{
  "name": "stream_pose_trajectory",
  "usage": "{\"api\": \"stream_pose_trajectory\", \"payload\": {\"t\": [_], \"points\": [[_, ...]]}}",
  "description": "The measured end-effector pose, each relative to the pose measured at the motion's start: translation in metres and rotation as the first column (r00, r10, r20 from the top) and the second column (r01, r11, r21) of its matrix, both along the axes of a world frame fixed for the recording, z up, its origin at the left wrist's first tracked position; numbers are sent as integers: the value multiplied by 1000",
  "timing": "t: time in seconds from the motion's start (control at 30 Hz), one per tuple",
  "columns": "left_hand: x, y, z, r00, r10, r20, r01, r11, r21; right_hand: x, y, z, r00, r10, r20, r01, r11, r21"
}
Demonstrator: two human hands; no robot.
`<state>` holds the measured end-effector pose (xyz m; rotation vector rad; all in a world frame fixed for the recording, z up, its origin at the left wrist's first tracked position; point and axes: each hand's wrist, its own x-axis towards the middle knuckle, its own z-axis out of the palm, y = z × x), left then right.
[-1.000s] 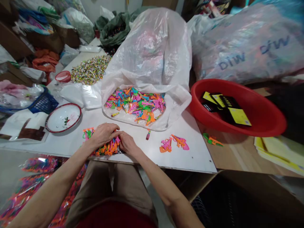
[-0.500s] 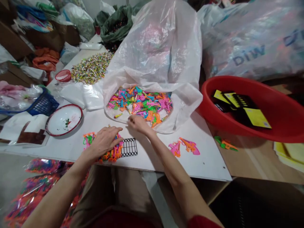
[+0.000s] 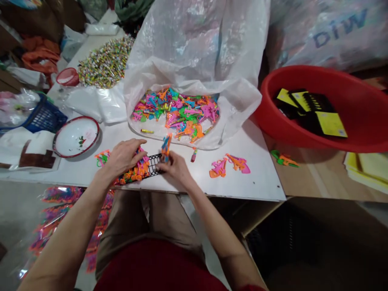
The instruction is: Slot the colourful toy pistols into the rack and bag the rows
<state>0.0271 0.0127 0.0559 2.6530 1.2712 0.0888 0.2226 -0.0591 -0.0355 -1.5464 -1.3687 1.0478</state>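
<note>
My left hand (image 3: 123, 155) is curled over a row of colourful plastic toy pieces (image 3: 136, 173), holding them together on a black grid rack (image 3: 154, 163). Between the fingertips of my right hand (image 3: 176, 165) an orange and blue plastic toy piece (image 3: 166, 146) stands upright at the rack's right end. Beyond my hands, an open white plastic bag (image 3: 239, 109) holds a heap of mixed bright pieces (image 3: 184, 111). A small pinkish-red piece (image 3: 193, 154) lies on the table just outside the bag's mouth.
Orange and pink pieces (image 3: 230, 165) lie to the right, near a red basin (image 3: 287, 139) with black and yellow cards. Leftward are an enamel dish (image 3: 68, 141), a blue basket (image 3: 50, 115), clear bags (image 3: 112, 103) and a pile of small tubes (image 3: 106, 64).
My right hand has come back from the bag's mouth to the rack, now with an orange and blue piece. The rack is slightly tilted. The small pinkish-red piece has come into view.
</note>
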Motion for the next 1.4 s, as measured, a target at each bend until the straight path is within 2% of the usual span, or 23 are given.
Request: {"api": "stream_pose_trajectory", "payload": {"t": [0.1, 0.17, 0.2, 0.3, 0.37, 0.43, 0.53, 0.63, 0.77, 0.87, 0.93, 1.0, 1.1, 1.17, 1.23, 1.3, 1.33, 1.4], "points": [[0, 0, 0, 1000, -8, -13, 8, 1000, 20, -24, -35, -16, 975, -37, -221, 6, 990, -141], [1, 0, 1, 1000, -20, -13, 21, 999, 34, -38, -39, -20, 957, -48, -286, 1, 987, -162], [1, -1, 1, 1000, -22, -11, 23, 999, 37, -43, -38, -20, 963, -31, -266, -8, 990, -143], [1, -2, 1, 1000, -13, -3, 14, 999, 34, -49, -37, -18, 999, 43, 22, -42, 998, -46], [2, -3, 1, 1000, -13, 2, 13, 999, 33, -49, -40, -17, 969, 89, 229, -88, 996, -18], [2, -3, 1, 1000, -14, 7, 14, 999, 36, -48, -43, -16, 919, 160, 360, -154, 987, -44], [3, -3, 1, 1000, -13, 8, 13, 999, 46, -48, -40, -11, 828, 287, 482, -275, 957, -97], [3, -1, 1, 1000, -17, -5, 17, 999, 47, -52, -29, -4, 749, 354, 560, -343, 931, -129], [3, -1, 2, 1000, -18, -15, 19, 999, 30, -50, -19, -1, 700, 404, 589, -384, 908, -167], [3, -2, 2, 1000, -18, -10, 18, 999, 46, -37, -26, -3, 777, 393, 491, -397, 912, -102], [3, -3, 1, 1000, -16, -7, 16, 998, 62, -31, -35, -2, 882, 317, 348, -350, 936, 34], [4, -4, 1, 1000, -9, -12, 10, 997, 71, -35, -47, 2, 955, 225, 196, -262, 945, 193], [3, -4, 0, 1000, -5, -12, 6, 998, 70, -51, -61, 4, 985, 139, 104, -167, 923, 347], [2, -4, -1, 1000, -12, -3, 12, 998, 66, -53, -61, 1, 985, 145, 94, -170, 906, 387], [0, -4, -3, 1000, -26, 8, 25, 998, 62, -35, -50, -1, 963, 245, 111, -269, 882, 387], [0, -4, -4, 999, -42, 18, 41, 998, 57, -1, -28, 1, 932, 308, 193, -359, 862, 358], [0, -4, -5, 998, -51, 22, 50, 997, 52, 19, -14, 4, 924, 279, 261, -359, 870, 338], [2, -4, -4, 998, -62, 18, 61, 997, 38, 55, 19, 13, 901, 83, 426, -232, 921, 312]]}}
